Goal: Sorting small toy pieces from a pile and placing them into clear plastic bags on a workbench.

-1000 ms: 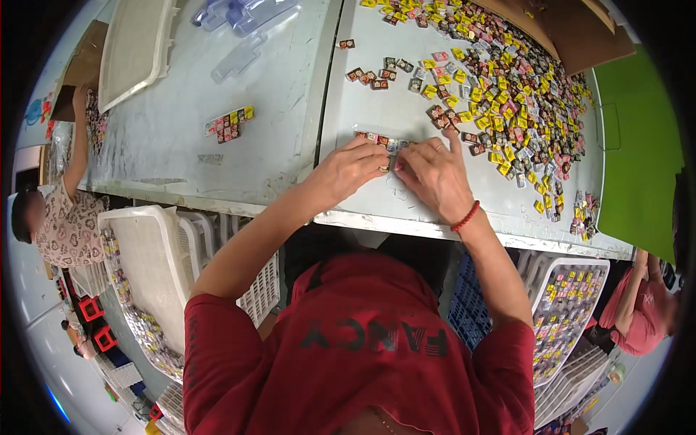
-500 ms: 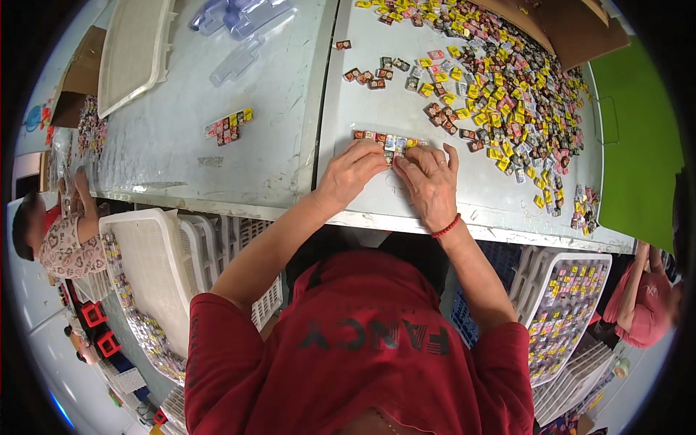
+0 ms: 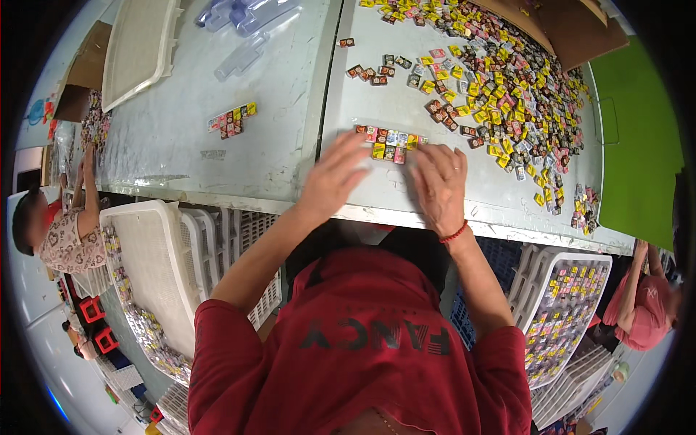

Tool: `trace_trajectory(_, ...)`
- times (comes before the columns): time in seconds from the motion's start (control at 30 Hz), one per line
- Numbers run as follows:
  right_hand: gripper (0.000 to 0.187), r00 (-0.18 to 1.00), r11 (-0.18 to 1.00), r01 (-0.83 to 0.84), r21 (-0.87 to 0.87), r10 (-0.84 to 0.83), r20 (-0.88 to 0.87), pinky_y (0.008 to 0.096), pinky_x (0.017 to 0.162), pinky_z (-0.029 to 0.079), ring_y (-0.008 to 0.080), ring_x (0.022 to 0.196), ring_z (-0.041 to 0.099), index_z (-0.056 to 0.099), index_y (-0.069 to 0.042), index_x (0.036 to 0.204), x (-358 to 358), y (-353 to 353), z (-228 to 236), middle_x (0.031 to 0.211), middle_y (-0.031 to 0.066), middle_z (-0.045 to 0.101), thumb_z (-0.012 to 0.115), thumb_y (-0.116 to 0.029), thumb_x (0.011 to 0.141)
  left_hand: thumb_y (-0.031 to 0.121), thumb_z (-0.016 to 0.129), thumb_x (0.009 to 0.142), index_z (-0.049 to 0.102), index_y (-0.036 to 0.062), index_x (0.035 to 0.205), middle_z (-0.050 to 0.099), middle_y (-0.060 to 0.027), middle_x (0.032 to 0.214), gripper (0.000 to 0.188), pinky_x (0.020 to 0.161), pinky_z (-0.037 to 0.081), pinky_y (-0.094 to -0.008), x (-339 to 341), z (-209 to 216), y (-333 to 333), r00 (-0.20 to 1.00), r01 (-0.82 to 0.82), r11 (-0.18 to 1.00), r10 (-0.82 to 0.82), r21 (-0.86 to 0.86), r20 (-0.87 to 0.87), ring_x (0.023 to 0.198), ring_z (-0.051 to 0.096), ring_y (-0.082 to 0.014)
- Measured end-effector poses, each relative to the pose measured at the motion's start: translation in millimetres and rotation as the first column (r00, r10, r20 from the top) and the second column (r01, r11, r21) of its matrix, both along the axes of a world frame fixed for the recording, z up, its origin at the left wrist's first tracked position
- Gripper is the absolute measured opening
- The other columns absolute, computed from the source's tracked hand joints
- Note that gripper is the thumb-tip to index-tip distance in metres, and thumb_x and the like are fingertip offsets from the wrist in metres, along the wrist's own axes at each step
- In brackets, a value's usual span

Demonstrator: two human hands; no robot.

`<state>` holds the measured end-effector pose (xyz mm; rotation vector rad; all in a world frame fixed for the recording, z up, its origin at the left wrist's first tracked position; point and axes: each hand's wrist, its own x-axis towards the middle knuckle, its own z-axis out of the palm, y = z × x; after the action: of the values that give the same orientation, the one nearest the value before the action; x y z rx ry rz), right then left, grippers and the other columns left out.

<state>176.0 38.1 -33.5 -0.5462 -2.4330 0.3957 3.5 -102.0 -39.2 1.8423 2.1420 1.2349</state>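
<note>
On the table in front of me lies a neat block of small coloured packets (image 3: 390, 143), a long row with a shorter row against its near side. A faint clear edge shows around it, perhaps a thin plastic tray. My left hand (image 3: 335, 180) is off the block's left end, blurred, its fingers apart and holding nothing. Beside the block's right end is my right hand (image 3: 440, 181), fingers loosely bent and apart, with nothing visible in them. Whether its fingertips touch the packets I cannot tell. A second, smaller packet group (image 3: 233, 119) lies farther left.
A large heap of loose packets (image 3: 507, 94) covers the right side, near a cardboard box (image 3: 580, 32). Clear plastic trays (image 3: 246, 18) and a white crate (image 3: 138, 51) lie at far left. Filled crates (image 3: 569, 312) stand below the table edge. Co-workers (image 3: 69, 232) are at both sides.
Both hands have drawn back from the packet block, the left toward the left and nearer me, the right slightly rightward. The lower row of packets now shows.
</note>
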Motion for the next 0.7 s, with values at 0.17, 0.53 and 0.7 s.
trace_trajectory(0.17, 0.022, 0.966, 0.902, 0.258, -0.346, -0.250, 0.069, 0.0333, 0.066, 0.051, 0.0276, 0.073, 0.064, 0.063, -0.002, 0.108, 16, 20, -10, 0.093, 0.0143, 0.066, 0.062, -0.008, 0.087, 0.009, 0.057, 0.090, 0.062, -0.0030, 0.107, 0.068, -0.0135, 0.090, 0.022, 0.061, 0.055, -0.0294, -24, 15, 9, 0.743, -0.213, 0.923, 0.366, -0.321, 0.560, 0.074, 0.069, -0.0200)
trace_trajectory(0.53, 0.033, 0.964, 0.286, 0.166, -0.944, -0.250, 0.094, 0.0239, 0.048, 0.048, 0.0112, 0.061, 0.062, 0.056, 0.003, 0.118, 0, 34, -1, 0.086, 0.0076, 0.066, 0.062, -0.014, 0.090, 0.012, 0.060, 0.089, 0.058, -0.0074, 0.116, 0.066, -0.0105, 0.079, 0.033, 0.045, 0.049, -0.0240, -31, 3, 37, 0.543, -0.167, 0.924, 0.377, -0.344, 0.750, 0.056, 0.063, -0.0128)
trace_trajectory(0.7, 0.031, 0.968, 0.899, 0.251, -0.358, -0.222, 0.121, 0.0308, 0.058, 0.050, 0.0180, 0.066, 0.064, 0.063, -0.006, 0.113, -5, 26, 5, 0.089, 0.0086, 0.065, 0.069, -0.016, 0.084, 0.011, 0.059, 0.090, 0.056, -0.0053, 0.120, 0.064, -0.0103, 0.080, 0.035, 0.046, 0.045, -0.0244, -31, 5, 35, 0.552, -0.154, 0.903, 0.415, -0.400, 0.724, 0.057, 0.059, -0.0121)
